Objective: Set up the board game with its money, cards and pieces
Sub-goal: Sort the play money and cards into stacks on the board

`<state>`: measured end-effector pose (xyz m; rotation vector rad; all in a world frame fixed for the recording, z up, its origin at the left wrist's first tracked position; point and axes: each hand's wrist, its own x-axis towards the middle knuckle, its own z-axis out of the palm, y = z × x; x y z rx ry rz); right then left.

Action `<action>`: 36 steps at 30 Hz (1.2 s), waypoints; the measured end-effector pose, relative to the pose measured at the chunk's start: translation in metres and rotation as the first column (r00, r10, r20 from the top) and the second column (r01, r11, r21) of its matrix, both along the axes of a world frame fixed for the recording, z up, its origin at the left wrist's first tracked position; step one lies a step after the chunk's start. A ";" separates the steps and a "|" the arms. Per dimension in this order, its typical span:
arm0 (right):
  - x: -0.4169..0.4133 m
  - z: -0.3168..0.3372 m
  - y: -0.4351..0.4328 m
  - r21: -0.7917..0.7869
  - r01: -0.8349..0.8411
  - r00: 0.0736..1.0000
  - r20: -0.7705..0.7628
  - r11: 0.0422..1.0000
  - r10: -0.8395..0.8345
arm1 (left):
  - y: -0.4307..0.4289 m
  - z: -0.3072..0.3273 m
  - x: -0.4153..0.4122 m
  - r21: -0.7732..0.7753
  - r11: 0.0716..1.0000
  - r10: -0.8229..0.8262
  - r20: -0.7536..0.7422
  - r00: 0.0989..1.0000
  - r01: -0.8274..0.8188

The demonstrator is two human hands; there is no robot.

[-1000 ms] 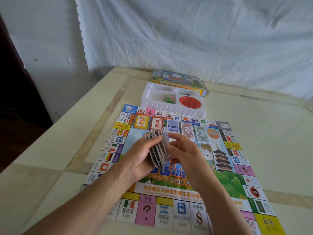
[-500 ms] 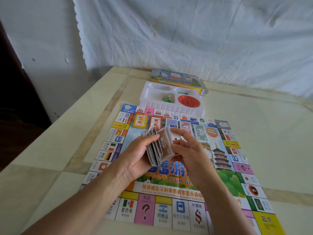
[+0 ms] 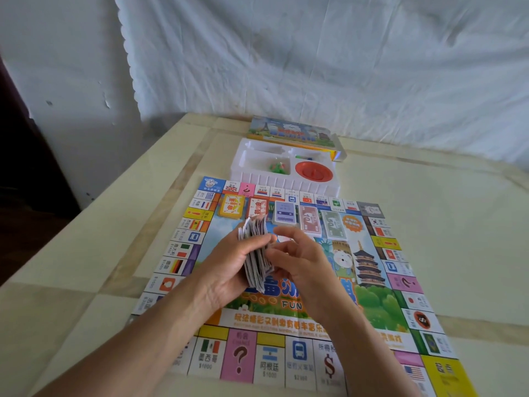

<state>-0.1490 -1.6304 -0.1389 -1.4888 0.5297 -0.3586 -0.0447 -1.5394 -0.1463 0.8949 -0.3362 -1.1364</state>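
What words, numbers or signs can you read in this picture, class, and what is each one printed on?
"FUN": game board centre.
"10": pink money stack.
"50": green money stack.
"?": pink board square.
"$": near-edge board square.
"$1000": green-white-red flag square.
Too blurred: card stack, box lid, left-edge prices.

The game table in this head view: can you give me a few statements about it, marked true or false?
1. The green 50 notes lie on the board. True.
2. The left hand grips a stack of paper slips. True.
3. The red disc lies on the board. False: the red disc sits in the white tray.
4. Green pieces lie in the white tray. True.
5. The game box lies nearer to the person than the board. False: the game box lies beyond the white tray.
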 end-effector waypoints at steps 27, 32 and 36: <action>0.001 -0.001 0.002 -0.256 0.023 0.998 -0.056 0.966 -0.038 | 0.002 0.003 0.002 -0.041 0.999 -0.017 -0.052 0.999 0.015; -0.001 0.000 -0.002 -0.081 0.056 0.998 -0.018 0.995 -0.058 | 0.002 0.002 0.005 -0.034 0.999 -0.024 -0.084 0.996 0.022; -0.003 0.003 -0.004 -0.016 0.042 0.999 -0.003 0.999 -0.042 | 0.003 0.000 0.008 -0.028 1.000 -0.014 -0.111 0.994 0.011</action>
